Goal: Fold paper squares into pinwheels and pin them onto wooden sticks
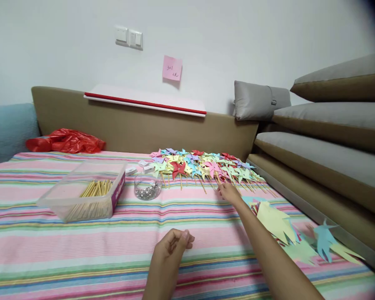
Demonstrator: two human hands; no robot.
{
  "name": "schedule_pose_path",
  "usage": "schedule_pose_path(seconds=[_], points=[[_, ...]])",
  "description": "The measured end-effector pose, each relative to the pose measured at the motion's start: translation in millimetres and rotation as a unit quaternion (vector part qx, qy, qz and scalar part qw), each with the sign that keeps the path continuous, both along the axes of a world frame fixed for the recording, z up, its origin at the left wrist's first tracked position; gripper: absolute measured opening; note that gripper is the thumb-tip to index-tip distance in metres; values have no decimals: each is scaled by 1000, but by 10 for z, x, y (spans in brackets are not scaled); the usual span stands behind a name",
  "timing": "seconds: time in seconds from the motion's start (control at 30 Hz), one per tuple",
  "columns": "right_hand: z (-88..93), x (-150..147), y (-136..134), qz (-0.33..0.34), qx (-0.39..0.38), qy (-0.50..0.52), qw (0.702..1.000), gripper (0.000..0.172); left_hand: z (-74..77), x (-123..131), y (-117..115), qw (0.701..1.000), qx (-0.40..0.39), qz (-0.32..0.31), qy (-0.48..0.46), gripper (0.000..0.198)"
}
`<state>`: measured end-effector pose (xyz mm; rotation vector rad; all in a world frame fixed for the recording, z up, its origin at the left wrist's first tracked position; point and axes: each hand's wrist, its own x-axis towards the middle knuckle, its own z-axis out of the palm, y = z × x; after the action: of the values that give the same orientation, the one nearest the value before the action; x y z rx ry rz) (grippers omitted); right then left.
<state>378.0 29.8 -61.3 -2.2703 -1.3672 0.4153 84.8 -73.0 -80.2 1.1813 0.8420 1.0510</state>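
Loosely closed, the left hand (171, 250) looks empty; right hand (227, 192), beside pinwheels (213, 168), unclear.

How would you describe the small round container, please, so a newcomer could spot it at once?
On the striped cloth, find the box of wooden sticks; just right of it, toward the pinwheels, sits the small container. Unlike the rectangular box, it is round and holds silvery bits.
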Motion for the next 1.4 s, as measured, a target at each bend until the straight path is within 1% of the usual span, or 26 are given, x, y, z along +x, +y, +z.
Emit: schedule_pose_path(seconds=[0.1,0.2,0.3,0.43,0.7,0.87,1.03,1.13,1.2,1.27,1.33,1.4], points=[[-40,186,137,-6,-46,-43,998,34,20,-21,-4,1000,-4,4,30,47],[-129,230,188,-19,-77,-83,993,34,24,-56,-7,998,-24,30,57,55],[-217,201,193,-32,-94,-116,988,34,23,-79,-9,997,-29,37,62,60],[-287,120,167,-27,-99,-147,984,34,4,-82,-9,998,-27,23,59,58],[-315,52,97,-19,-129,-152,980,34,-27,-81,-6,998,-21,7,64,58],[-299,85,31,-8,-119,-143,982,35,-24,-88,4,998,-22,8,66,62],[-261,70,-41,-15,-73,-150,986,34,-109,-97,47,997,-4,-20,77,62],[-226,5,-201,-23,-24,-164,986,32,-176,-89,66,991,25,-54,117,59],[-217,-45,-408,-19,21,-176,984,28,-200,-66,58,984,42,-84,153,56],[-230,-65,-691,-10,75,-191,979,32,-211,-22,26,974,64,-117,186,51],[-261,-21,-1021,-5,132,-208,969,32,-227,41,-31,959,95,-153,217,46],[-314,104,-1356,-12,187,-228,956,30,-268,116,-106,933,142,-175,280,44]])
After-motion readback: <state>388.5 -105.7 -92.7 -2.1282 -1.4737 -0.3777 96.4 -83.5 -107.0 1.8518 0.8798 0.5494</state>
